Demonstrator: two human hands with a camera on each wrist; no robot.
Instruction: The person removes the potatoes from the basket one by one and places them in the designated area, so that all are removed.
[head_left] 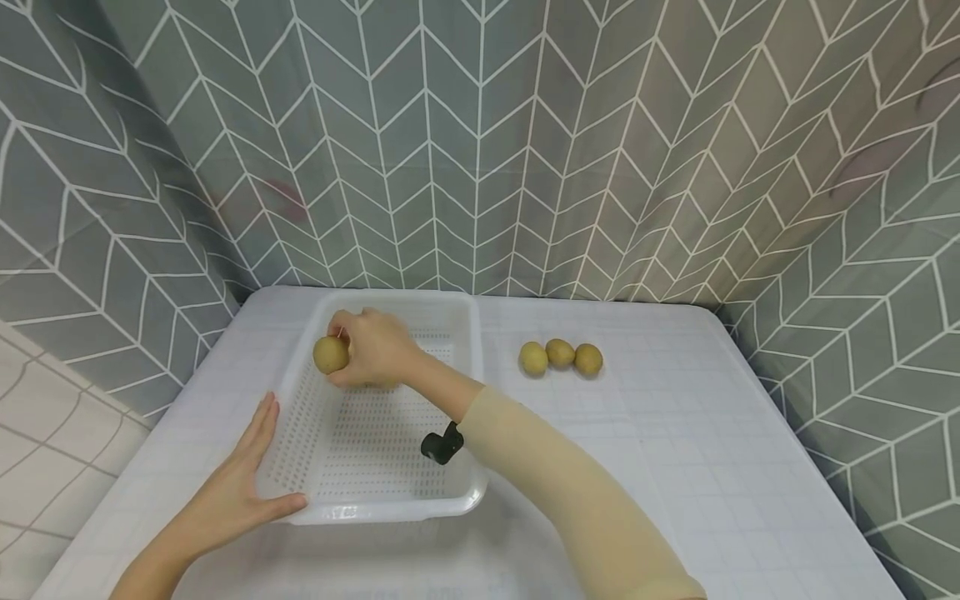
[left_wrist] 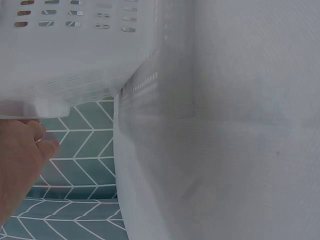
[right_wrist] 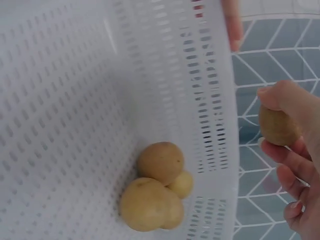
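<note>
Potato (head_left: 330, 354) sits pinched in my right hand (head_left: 375, 348) over the white basket's (head_left: 390, 500) far left corner, above the potatoes (right_wrist: 157, 192) already inside. My left hand (head_left: 240, 492) lies flat, fingers straight, bracing the near rim. Dropping it from here, I judge, could bounce it over the wall onto the tabletop (head_left: 675, 433).

Right hand (head_left: 372, 346) gripping, left hand (head_left: 238, 487) flat

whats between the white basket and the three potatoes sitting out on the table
Nothing: in the head view only bare white table lies between the basket and the row of three potatoes.
</note>
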